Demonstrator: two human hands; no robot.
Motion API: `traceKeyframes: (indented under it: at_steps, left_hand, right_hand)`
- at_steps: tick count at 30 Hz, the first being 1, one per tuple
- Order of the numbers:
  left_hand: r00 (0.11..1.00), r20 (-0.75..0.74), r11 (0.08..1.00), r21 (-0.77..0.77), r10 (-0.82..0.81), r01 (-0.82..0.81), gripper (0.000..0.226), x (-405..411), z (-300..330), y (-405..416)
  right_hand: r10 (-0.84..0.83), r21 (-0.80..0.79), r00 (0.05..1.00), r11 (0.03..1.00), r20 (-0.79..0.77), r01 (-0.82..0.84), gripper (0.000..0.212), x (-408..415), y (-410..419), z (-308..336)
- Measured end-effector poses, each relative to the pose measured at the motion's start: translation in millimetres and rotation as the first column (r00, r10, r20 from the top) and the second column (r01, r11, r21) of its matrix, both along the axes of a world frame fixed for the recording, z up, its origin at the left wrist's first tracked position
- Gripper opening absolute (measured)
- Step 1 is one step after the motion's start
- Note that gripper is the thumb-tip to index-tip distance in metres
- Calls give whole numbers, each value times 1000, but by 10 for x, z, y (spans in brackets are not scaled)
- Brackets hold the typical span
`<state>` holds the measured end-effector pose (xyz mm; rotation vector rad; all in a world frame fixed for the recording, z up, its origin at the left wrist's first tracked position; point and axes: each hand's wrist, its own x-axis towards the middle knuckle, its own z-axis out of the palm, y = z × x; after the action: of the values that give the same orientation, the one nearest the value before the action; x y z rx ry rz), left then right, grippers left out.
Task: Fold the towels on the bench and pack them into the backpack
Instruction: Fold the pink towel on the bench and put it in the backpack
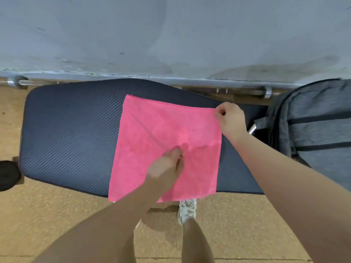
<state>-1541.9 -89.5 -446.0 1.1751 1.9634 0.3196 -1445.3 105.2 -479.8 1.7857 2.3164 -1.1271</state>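
Observation:
A pink towel (pixel 152 130) lies spread flat on the dark padded bench (pixel 72 130), its near edge hanging a little over the bench's front. My right hand (pixel 230 120) pinches the towel's far right corner. My left hand (pixel 166 168) is over the middle of the towel, fingers closed on a pinch of the cloth; it looks blurred. A grey backpack (pixel 313 122) with dark stripes stands at the bench's right end.
A grey wall (pixel 171 35) rises just behind the bench, with a metal bar (pixel 247 91) along its foot. A dark round object (pixel 7 175) sits at the far left. My shoe (pixel 187 209) stands on the tan floor in front of the bench.

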Motion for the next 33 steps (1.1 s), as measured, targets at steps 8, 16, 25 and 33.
traceKeyframes:
  at_steps: [8,16,25,33]
  left_hand:
    - [858,-502,994,48,108,-97,38,-1278,-261,455]
    - [902,-374,971,-16,216,-239,22,-1614,-251,453]
    - [924,-37,922,92,381,-376,8,-1950,302,190]
    - [931,23,887,295,365,-355,15,-2377,1432,264]
  right_hand:
    - [68,27,994,997,-82,-66,7,-7,-10,-56]
    - [173,-8,984,985,51,-172,9,-135,32,41]
    - [-217,-282,961,945,-172,163,21,-152,-117,611]
    - [-288,-179,903,954,-320,241,16,-518,-101,1647]
